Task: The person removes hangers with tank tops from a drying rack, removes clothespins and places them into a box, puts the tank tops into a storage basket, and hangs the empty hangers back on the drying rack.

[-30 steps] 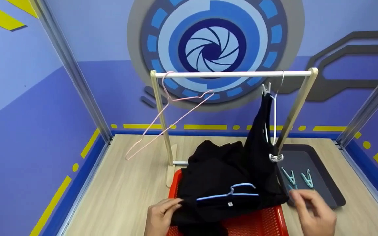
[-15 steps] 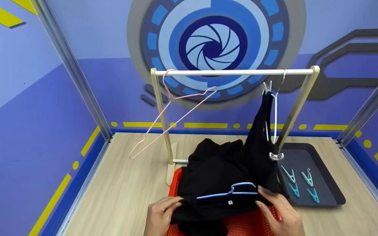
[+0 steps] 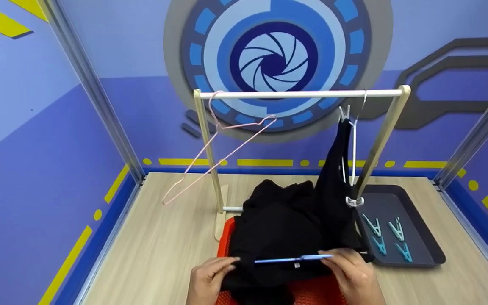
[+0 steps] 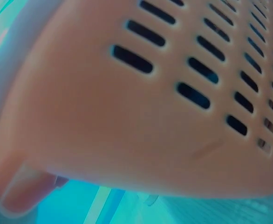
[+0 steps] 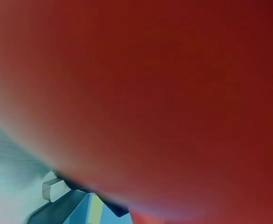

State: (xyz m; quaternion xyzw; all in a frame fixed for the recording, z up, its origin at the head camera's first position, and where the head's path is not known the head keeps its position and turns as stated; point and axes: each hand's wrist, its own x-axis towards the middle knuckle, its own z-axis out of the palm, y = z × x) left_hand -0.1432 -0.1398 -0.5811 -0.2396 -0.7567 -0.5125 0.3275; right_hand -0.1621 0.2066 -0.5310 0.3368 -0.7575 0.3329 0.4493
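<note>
A black garment (image 3: 282,224) lies bunched over the red basket (image 3: 227,237), with a small white tag inside its opening. Across that opening is a blue hanger (image 3: 275,260), its ends hidden by the cloth. At the garment's left edge, my left hand (image 3: 210,277) pinches the fabric between thumb and fingers. My right hand (image 3: 354,273) pinches the right edge, its fingertips right by the hanger's hook. The basket's slotted wall (image 4: 127,116) fills most of the left wrist view. In the right wrist view, a blurred red surface (image 5: 150,93) covers nearly everything.
Behind stands a rack with a white rail (image 3: 290,95), bearing a tilted pink hanger (image 3: 239,148). Another black garment (image 3: 333,169) hangs at right from a white hanger (image 3: 354,152) with clips. A dark tray (image 3: 417,228) at right holds several teal clothespins (image 3: 396,231).
My right hand has come left from beside the tray to the garment's right edge and pinches it. The blue hanger's hook has tipped down from upright to nearly flat. My left hand has stayed put.
</note>
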